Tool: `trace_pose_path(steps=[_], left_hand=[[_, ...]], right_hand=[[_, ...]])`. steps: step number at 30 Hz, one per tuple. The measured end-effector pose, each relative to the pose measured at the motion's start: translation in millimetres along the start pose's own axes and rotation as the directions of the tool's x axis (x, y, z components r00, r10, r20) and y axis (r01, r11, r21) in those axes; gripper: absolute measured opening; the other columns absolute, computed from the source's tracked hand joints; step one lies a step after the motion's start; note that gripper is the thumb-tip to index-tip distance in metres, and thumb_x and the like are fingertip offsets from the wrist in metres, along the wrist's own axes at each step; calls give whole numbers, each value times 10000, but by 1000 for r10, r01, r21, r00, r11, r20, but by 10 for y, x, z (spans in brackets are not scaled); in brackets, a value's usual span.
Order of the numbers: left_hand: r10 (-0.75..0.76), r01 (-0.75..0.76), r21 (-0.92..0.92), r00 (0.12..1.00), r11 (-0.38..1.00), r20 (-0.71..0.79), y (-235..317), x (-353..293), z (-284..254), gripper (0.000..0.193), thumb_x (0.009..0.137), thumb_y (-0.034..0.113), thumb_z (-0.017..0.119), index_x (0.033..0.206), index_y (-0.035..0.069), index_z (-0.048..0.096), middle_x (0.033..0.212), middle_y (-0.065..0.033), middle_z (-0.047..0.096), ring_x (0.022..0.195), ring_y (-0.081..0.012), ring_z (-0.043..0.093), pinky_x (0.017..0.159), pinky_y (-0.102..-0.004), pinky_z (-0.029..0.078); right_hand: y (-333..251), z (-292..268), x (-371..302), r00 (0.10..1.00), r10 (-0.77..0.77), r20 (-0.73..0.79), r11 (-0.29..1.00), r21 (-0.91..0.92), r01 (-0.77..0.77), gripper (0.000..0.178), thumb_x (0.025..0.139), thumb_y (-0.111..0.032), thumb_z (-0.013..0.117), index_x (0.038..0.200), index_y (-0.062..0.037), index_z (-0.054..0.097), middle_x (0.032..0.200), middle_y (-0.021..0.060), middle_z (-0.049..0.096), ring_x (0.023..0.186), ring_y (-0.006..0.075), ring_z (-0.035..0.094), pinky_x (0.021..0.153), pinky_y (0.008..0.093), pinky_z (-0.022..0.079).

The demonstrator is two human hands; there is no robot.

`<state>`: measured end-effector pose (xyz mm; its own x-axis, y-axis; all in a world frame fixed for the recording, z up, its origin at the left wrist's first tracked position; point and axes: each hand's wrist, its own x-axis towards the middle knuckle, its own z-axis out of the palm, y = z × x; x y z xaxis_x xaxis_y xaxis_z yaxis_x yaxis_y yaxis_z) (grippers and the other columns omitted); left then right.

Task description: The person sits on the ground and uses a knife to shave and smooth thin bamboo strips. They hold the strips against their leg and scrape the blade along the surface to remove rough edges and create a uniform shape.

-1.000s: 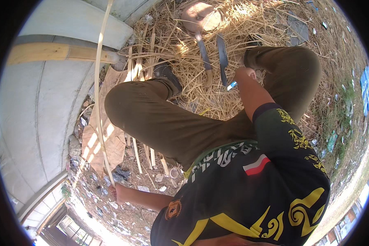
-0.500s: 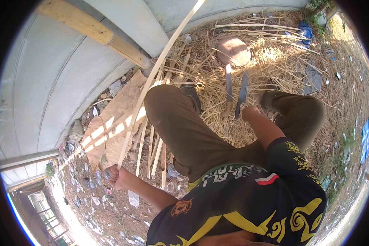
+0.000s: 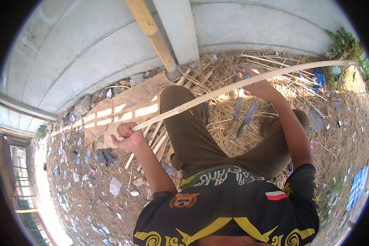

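Observation:
A long pale bamboo strip [image 3: 184, 107] runs slantwise across my lap, from lower left to upper right. My left hand [image 3: 130, 137] is closed around its near end, thumb sticking out. My right hand [image 3: 259, 87] is farther along it, beyond my knees, with fingers curled around the strip, which partly covers them. Below that hand two knives lie on the shavings: one knife with a wooden handle [image 3: 232, 126], and a darker, broader-bladed knife [image 3: 247, 119]. Neither hand touches them.
Split bamboo strips [image 3: 156, 139] lie beside my left leg, and others [image 3: 270, 61] at the far right. Shavings [image 3: 217, 131] cover the ground between my legs. Brown cardboard [image 3: 110, 106] lies at left. A concrete wall [image 3: 98, 49] and bamboo pole [image 3: 151, 33] stand ahead.
My right hand has left the knives and reached up to the strip. My left hand has risen slightly, and the strip has swung from steep to a flatter slant rightward. The view has shifted.

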<state>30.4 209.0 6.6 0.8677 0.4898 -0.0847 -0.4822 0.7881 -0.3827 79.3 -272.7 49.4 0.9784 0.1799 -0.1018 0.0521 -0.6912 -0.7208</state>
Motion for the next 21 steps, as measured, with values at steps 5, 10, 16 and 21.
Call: trace_pose_path(steps=[5, 10, 16, 21], left_hand=[[-146, 146, 86, 989, 985, -11, -859, 97, -150, 553, 880, 311, 659, 620, 189, 187, 550, 45, 166, 454, -109, 148, 424, -282, 159], [-428, 327, 421, 887, 846, 171, -1268, -185, -305, 559, 1003, 274, 605, 581, 190, 249, 527, 36, 210, 454, -119, 228, 446, -295, 295], [170, 40, 999, 985, 8, -41, -1759, -43, -109, 387, 909, 172, 745, 1185, 56, 501, 1072, -125, 570, 958, -271, 591, 875, -416, 521], [-484, -482, -207, 572, -851, 662, -2297, -303, 179, 817, 865, 298, 822, 1464, 7, 349, 1360, -209, 511, 1234, -405, 538, 949, -477, 486]], right_hand=[[-413, -89, -404, 948, -286, -139, 675, 673, 302, 325, 992, -335, 631, 1181, -73, 600, 843, 54, 590, 660, 123, 547, 574, 270, 448], [-288, -230, -398, 993, 86, -80, 355, 934, 44, 372, 1069, -445, 508, 1017, -85, 587, 681, 16, 506, 477, 93, 365, 447, 254, 302], [-161, -348, -301, 940, 323, -109, 215, 976, 39, 376, 1076, -431, 509, 871, -116, 540, 658, 9, 491, 453, 90, 347, 423, 264, 277], [-207, -377, -290, 948, 220, -228, 241, 955, 173, 409, 1053, -398, 576, 811, -68, 583, 665, 40, 520, 462, 101, 402, 436, 250, 314]])
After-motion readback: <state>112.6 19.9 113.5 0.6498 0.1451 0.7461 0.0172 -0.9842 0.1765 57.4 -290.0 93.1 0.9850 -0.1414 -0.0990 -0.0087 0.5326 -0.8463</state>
